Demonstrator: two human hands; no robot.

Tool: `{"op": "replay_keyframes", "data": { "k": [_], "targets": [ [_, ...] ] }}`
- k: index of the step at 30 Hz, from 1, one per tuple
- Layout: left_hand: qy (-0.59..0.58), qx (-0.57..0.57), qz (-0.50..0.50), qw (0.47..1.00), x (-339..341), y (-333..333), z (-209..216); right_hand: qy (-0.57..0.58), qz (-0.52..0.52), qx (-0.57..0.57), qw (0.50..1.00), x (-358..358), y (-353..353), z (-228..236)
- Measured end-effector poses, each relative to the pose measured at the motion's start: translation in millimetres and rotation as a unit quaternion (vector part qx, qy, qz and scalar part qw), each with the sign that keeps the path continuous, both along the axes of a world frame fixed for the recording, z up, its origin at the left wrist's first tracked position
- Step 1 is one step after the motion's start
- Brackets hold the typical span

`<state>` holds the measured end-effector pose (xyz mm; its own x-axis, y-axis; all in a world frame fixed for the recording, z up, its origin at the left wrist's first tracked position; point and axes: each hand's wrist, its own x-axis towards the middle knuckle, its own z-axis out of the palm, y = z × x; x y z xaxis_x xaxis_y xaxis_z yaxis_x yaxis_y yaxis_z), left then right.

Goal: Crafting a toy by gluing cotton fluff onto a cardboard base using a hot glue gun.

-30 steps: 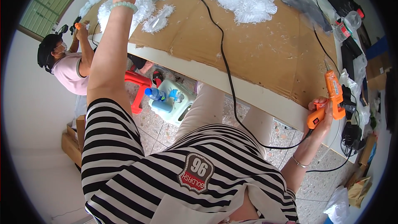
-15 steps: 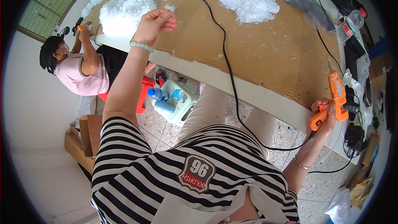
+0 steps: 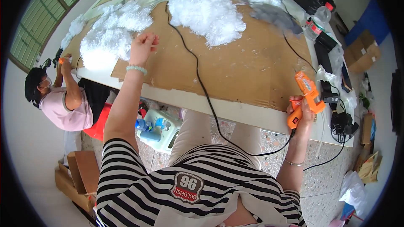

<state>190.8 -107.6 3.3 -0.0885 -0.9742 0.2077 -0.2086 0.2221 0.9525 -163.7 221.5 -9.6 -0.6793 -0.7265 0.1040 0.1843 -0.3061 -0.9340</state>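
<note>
In my right hand (image 3: 306, 115), over the table's near right edge, is an orange hot glue gun (image 3: 308, 88), its nozzle pointing away from me. My fingers wrap round its handle. A black cord (image 3: 198, 72) loops from the handle down across my front and up over the table. My left hand (image 3: 143, 49) is raised over the cardboard, fingertips pressed together; anything between them is too small to make out. Right behind it lies a pile of white, frilly plastic pieces (image 3: 111, 38). A larger white pile (image 3: 206, 12) spreads at the back middle.
Brown cardboard (image 3: 244, 75) covers the table. Along its right side lie a plastic bottle (image 3: 319, 22), black power adapters (image 3: 341, 122) and dark grey sheeting (image 3: 275, 17). A co-worker (image 3: 69, 105) sits at the far left. A pale green stool (image 3: 166, 131) with bottles stands beneath the table edge.
My view has shifted, showing more of the table's far side. My left hand is still pinched near the white pile, and my right hand still grips the glue gun.
</note>
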Motion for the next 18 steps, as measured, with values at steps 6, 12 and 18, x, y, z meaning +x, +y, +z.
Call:
{"op": "replay_keyframes", "data": {
  "k": [6,12,18],
  "targets": [
    [0.063,-0.017,-0.143,0.988,-64,51,15,0.168,0.047,0.091,0.981,10,-13,11],
    [0.209,-0.004,-0.216,0.954,-131,77,33,0.728,-0.083,0.189,0.654,9,-45,31],
    [0.281,0.008,-0.195,0.94,-155,82,29,0.729,0.002,0.344,0.591,22,-60,33]
  ]
}}
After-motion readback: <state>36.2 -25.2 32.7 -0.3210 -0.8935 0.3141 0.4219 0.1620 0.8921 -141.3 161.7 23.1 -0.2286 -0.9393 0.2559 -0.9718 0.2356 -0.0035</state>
